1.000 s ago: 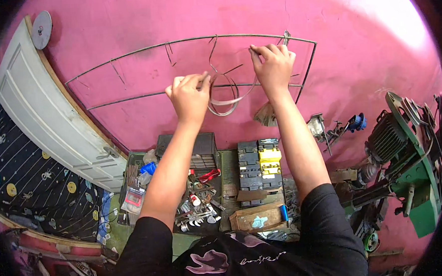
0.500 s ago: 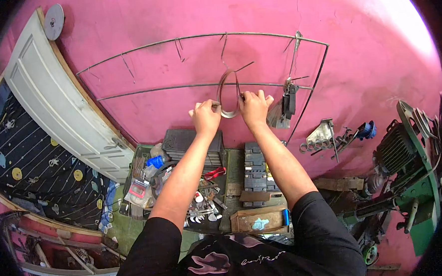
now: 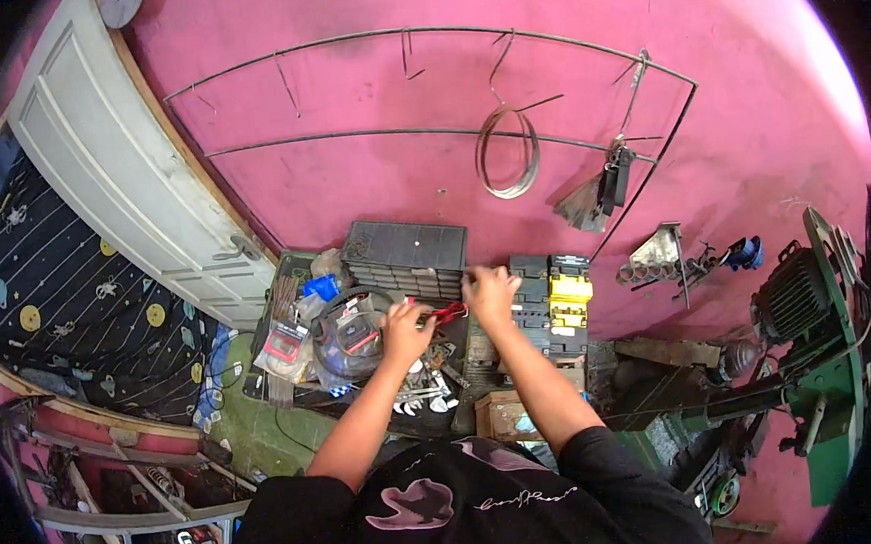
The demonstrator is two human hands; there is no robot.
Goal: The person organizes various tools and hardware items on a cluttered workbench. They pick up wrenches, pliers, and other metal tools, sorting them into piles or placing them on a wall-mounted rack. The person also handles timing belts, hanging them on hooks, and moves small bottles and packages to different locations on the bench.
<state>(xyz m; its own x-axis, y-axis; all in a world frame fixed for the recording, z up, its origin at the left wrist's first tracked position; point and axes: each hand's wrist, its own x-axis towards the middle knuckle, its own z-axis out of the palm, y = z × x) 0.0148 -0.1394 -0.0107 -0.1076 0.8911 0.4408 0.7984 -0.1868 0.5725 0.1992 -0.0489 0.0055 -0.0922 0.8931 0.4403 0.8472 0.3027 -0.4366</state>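
My left hand (image 3: 404, 335) is lowered over the bench with its fingers loosely spread. Its fingertips are beside a red-handled tool (image 3: 448, 314) that lies in front of the dark drawer cabinet (image 3: 407, 249); whether they touch it cannot be seen. To the right of that tool, my right hand (image 3: 492, 294) hovers with bent fingers apart, holding nothing visible, near a dark case (image 3: 528, 292). A coil of thin metal band (image 3: 484, 166) hangs from a hook on the wall rack (image 3: 369, 133), above both hands.
Several wrenches (image 3: 432, 402) lie on the bench nearest me. A round clear-and-black container (image 3: 348, 341) and packaged items (image 3: 282, 347) stand left. A yellow case (image 3: 569, 299) is at right, past a wooden box (image 3: 505, 416). Green machinery (image 3: 836, 389) stands far right.
Both hands have let go of the metal band coil, which now hangs on the rack. They have come down to the bench around the red-handled tool. The view has shifted.
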